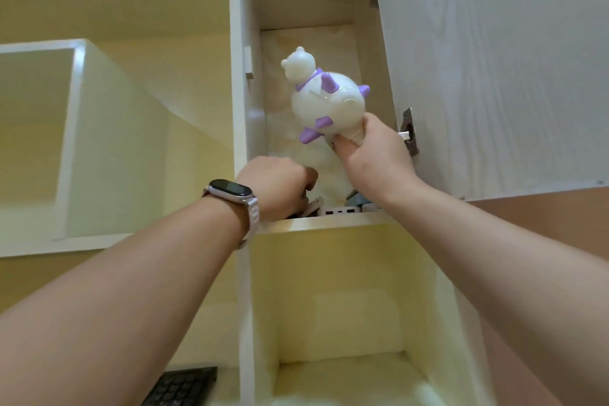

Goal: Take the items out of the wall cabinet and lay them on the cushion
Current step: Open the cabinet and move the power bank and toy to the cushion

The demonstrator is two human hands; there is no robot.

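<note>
Your left hand [275,184] hides its fingertips, your right hand [372,148] the bear toy [326,99]'s base; the frame cuts off the keyboard [183,386].

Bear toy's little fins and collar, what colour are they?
Light purple on the white bear toy, clearest in the head view.

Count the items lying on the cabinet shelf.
3: flat white item by the left hand, white block with ports at the front edge, blue item below the right hand. Others may be hidden.
</note>
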